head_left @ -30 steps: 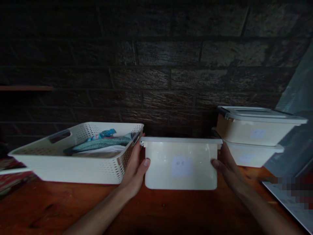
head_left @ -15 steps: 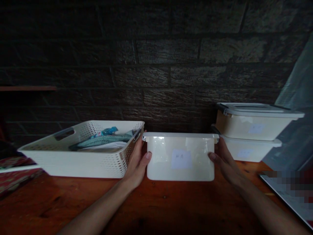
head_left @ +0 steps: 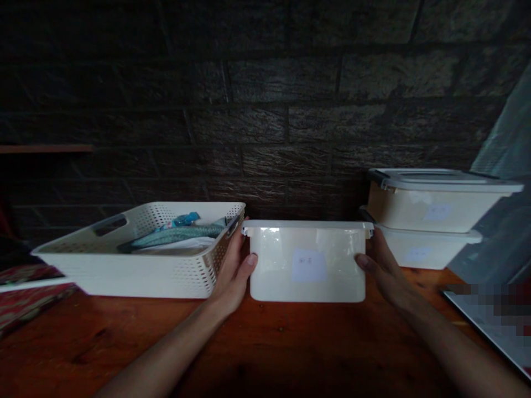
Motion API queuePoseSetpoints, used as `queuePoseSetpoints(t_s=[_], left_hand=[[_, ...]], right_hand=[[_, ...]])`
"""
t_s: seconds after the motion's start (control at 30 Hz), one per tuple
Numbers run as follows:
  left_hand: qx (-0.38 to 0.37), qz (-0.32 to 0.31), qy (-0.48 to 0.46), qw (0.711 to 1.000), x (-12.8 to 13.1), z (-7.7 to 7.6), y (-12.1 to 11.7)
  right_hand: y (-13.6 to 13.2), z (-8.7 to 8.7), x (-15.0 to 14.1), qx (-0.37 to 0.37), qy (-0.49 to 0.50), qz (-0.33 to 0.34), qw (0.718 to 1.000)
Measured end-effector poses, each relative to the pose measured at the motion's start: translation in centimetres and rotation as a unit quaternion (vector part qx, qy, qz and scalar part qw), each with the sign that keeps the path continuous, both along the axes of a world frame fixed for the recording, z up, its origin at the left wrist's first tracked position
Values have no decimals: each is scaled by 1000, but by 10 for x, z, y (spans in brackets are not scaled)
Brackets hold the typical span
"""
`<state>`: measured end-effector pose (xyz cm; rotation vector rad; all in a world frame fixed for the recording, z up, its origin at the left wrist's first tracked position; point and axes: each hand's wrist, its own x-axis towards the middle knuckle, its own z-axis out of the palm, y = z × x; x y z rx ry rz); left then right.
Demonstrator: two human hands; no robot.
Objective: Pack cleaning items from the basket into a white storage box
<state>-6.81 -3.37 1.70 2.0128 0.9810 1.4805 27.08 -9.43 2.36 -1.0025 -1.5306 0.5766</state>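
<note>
A white lidded storage box (head_left: 274, 276) with a small paper label (head_left: 309, 265) on its front is level in the middle, low over or on the wooden table. My left hand (head_left: 232, 276) grips its left side, thumb on the front corner and fingers hidden behind. On the opposite side my right hand (head_left: 384, 271) holds it the same way. Just left of my left hand stands a white perforated basket (head_left: 136, 282) holding a folded green cloth (head_left: 178, 236), a blue item (head_left: 186, 219) and something white.
Two more labelled storage boxes are stacked at the right, an upper one (head_left: 423, 213) on a lower one (head_left: 418, 251). A flat pale panel (head_left: 485, 315) lies at the right edge of the wooden table (head_left: 282, 354). Behind rises a dark brick wall (head_left: 257, 127).
The storage box has shifted slightly away from me, with both hands still at its sides. It looks a little smaller and higher in view.
</note>
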Motion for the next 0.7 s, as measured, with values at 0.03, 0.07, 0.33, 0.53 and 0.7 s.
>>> queuePoseSetpoints(t_s=[0.03,0.07,0.33,0.53,0.7], left_hand=[[-1,3,0,1000,0,-1,0],[-3,2,0,1000,-1,-1,0],[-20,3,0,1000,-3,-4,3],[-28,-4,15,999,-2,4,0],[-31,-34,0,999,4,12,-3]], right_hand=[[0,1,0,-3,11,8,1000],[-1,1,-1,-5,21,14,1000],[0,0,1,-5,15,-2,1000],[-1,-3,1,-16,27,11,999],[-1,-1,2,-20,32,19,999]])
